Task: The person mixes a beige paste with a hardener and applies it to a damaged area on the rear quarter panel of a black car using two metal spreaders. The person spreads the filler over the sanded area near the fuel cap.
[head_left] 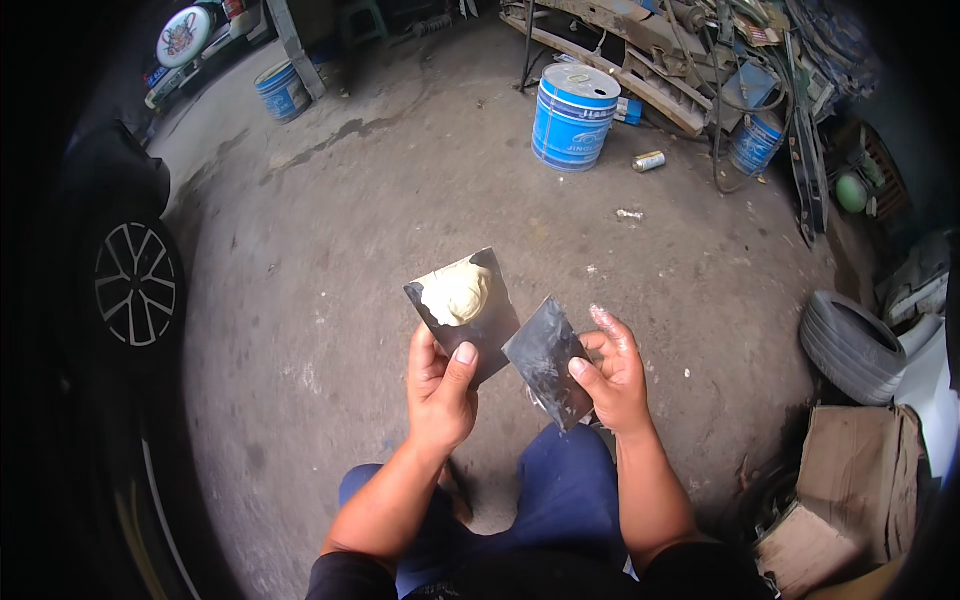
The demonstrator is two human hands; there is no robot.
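Right now, step in hand: a person holds two dark flat metal blades over a concrete floor; judging by the lump on one, filler paste is being worked between them.
Left hand (pixel 440 385): closed around the lower edge of the loaded spreader plate (pixel 465 315), thumb pressed on its face, fingers wrapped behind.
Loaded spreader plate: tilted, its upper corner pointing away from the person; a mound of cream-coloured putty (pixel 458 293) sits on the upper half.
Right hand (pixel 612 375): pinching the second blade (pixel 545 362) by its right edge, thumb on the front, fingers behind; index finger stretched out, pale smears on the fingers.
Second blade: bare apart from grey streaks, its left corner just beside or touching the right edge of the loaded plate; contact is hard to make out.
Doing it well: probably keep the loaded plate level enough that the putty does not slide, and bring the clean blade's edge in at a shallow angle beneath the mound, so it lifts a thin even ribbon.
Risk: paste could drop onto the blue trousers (pixel 560 490) below.
Surroundings: blue paint drum (pixel 573 118) well ahead, a smaller blue bucket (pixel 282 90) far left, a car wheel (pixel 135 285) at left, a loose tyre (pixel 850 345) and cardboard box (pixel 850 485) at right.
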